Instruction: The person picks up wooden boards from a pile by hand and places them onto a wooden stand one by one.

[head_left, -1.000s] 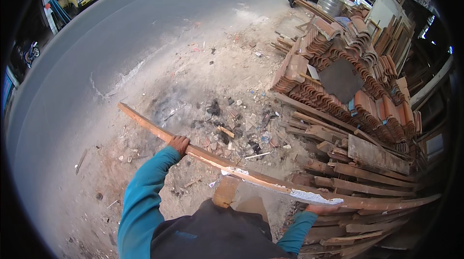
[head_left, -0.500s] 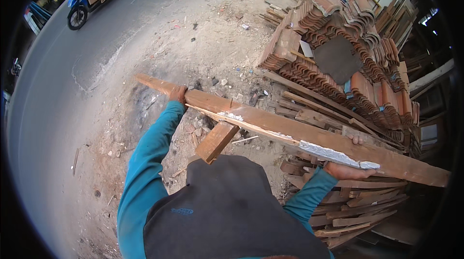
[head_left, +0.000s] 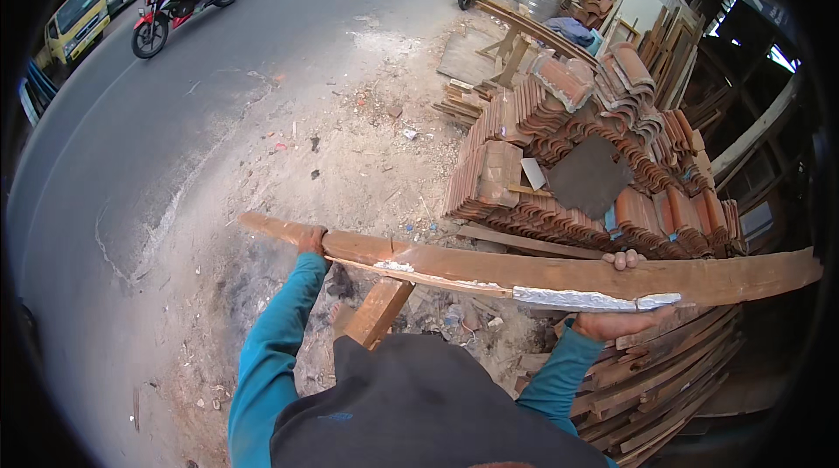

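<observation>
A long brown wooden beam (head_left: 454,265) lies crosswise in front of me, raised off the ground. White crusty residue (head_left: 577,298) runs along its near edge. My left hand (head_left: 312,241) is closed around the beam near its left end. Toward the right, my right hand (head_left: 622,319) grips it from below, with fingertips curled over the far edge. A short wooden block (head_left: 377,312) juts from under the beam toward my dark shirt front (head_left: 419,407); whether it is fixed to the beam I cannot tell.
Stacked clay roof tiles (head_left: 559,171) stand ahead on the right. Piled wooden planks (head_left: 664,381) lie below my right hand. On the left runs a road (head_left: 114,145) with a red motorcycle (head_left: 179,9) and a yellow truck (head_left: 79,22). Rubble-strewn dirt (head_left: 350,153) lies between.
The beam has swung nearer to level in view, its right end going up and its left part going down. Both hands keep hold. A red motorcycle now shows where a blue one was.
</observation>
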The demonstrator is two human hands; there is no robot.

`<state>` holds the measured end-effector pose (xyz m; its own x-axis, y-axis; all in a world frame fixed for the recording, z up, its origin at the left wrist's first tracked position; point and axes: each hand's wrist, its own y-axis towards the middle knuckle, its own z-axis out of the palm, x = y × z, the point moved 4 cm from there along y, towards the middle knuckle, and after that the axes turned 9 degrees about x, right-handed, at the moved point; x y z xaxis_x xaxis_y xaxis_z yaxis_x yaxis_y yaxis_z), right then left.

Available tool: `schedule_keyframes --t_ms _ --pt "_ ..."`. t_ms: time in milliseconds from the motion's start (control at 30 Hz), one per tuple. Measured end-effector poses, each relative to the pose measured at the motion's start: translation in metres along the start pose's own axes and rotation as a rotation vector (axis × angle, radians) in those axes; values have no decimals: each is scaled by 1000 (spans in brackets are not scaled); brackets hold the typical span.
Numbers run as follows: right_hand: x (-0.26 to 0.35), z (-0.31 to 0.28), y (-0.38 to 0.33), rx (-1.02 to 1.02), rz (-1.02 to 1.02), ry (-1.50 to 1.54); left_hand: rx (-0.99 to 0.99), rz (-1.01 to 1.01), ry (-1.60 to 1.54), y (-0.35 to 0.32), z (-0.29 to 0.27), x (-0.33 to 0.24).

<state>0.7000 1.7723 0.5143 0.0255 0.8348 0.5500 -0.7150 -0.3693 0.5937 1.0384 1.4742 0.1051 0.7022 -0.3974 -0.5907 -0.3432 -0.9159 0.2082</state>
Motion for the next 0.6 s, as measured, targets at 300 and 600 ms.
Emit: schedule_keyframes --t_ms 300,600 --pt "-115 94 65 -205 -22 -134 -25 107 -78 157 -8 48" --pt "-252 114 177 -85 -71 -148 -105 160 -139 337 35 55"
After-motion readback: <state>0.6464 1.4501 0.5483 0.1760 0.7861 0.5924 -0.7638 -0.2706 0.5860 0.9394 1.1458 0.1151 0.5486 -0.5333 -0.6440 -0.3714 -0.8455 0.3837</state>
